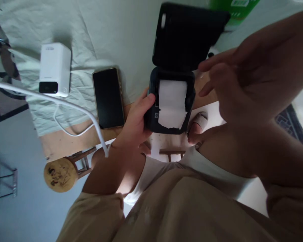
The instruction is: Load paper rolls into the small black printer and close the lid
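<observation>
**Left hand on small printer, lid raised**

Head view:

- Left hand (136,117): wrapped round the left side of a dark portable thermal printer (170,104), thumb on the upper edge, holding it up over the lap.
- Right hand (244,80): close to the camera, fingers loosely spread and empty, hovering just right of the printer; fingertips near the hinge, not clearly touching.
- Printer lid (185,35): black, swung open and standing upward from the body.
- Paper strip (172,104): white, lying over the open bay, lower edge torn and ragged.
- Smartphone (108,97): dark screen, flat on the pale cloth (103,30), just left of the printer.
- White box-shaped device (55,69): further left on the cloth, white cable (65,104) running past it.
- Round wooden stool (61,174): lower left, on the floor.
- Green carton (239,10): top edge, partly hidden behind the lid.
- Beige trousers (187,208): filling the foreground.
</observation>
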Available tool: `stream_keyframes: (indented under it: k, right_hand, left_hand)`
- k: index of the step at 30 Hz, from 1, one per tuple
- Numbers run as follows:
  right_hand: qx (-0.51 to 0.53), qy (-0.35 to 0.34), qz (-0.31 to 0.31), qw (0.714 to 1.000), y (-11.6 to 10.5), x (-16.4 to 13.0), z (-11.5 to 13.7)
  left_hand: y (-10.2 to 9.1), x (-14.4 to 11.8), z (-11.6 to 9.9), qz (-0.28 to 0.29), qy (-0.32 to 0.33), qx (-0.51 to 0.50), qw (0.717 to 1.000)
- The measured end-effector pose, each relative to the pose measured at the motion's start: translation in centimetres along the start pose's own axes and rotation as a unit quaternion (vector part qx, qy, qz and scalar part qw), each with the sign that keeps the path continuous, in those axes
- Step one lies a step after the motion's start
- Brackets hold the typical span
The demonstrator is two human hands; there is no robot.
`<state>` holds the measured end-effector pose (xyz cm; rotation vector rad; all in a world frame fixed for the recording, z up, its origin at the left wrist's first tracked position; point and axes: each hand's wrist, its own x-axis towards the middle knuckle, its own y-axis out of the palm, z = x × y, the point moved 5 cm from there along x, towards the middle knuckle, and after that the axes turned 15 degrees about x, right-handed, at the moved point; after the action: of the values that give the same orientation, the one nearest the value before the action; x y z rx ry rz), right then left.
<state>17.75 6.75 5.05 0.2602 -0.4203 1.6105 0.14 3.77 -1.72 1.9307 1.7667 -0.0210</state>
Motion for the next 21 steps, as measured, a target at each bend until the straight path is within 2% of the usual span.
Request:
stream_keyframes:
  k: [2, 5, 7, 9, 12, 14, 16, 18, 20, 21]
  right_hand:
    - [-0.060, -0.070, 0.006, 0.996, 0.2, -0.1, 0.2]
    - [-0.239, -0.123, 0.105, 0.957, 1.4, -0.6, 0.4]
    - [-0.339, -0.103, 0.152, 0.923, 1.8, -0.8, 0.4]
    - [-0.408, -0.053, 0.188, 0.892, 2.0, -0.8, 0.2]
    - [-0.445, 0.034, 0.234, 0.864, 2.1, -0.7, -0.7]
    - [-0.418, 0.059, 0.233, 0.876, 2.0, -0.4, -1.3]
    - [-0.352, 0.049, 0.223, 0.908, 1.8, 0.0, -1.4]
    - [-0.251, 0.044, 0.220, 0.941, 1.4, 0.0, -0.9]
    - [-0.135, 0.059, 0.227, 0.963, 0.6, -0.2, -0.1]
    - [-0.101, 0.064, 0.210, 0.970, -0.1, -0.3, 0.4]
  left_hand:
    - [0.1, 0.1, 0.0, 0.004, -0.010, 0.003, 1.000]
    - [0.3, 0.2, 0.0, 0.020, -0.009, 0.016, 1.000]
    - [0.4, 0.1, -0.2, 0.030, 0.004, 0.027, 0.999]
    - [0.4, 0.0, -0.2, 0.031, 0.010, 0.035, 0.999]
    - [0.4, -0.1, -0.1, 0.030, 0.000, 0.051, 0.998]
    - [0.4, -0.2, -0.1, 0.027, -0.005, 0.057, 0.998]
    - [0.4, -0.2, -0.2, 0.017, -0.011, 0.064, 0.998]
    - [0.4, -0.3, -0.4, 0.007, -0.014, 0.065, 0.998]
    - [0.6, -0.4, -0.5, 0.001, -0.021, 0.061, 0.998]
    - [0.7, -0.5, -0.5, -0.009, -0.032, 0.052, 0.998]
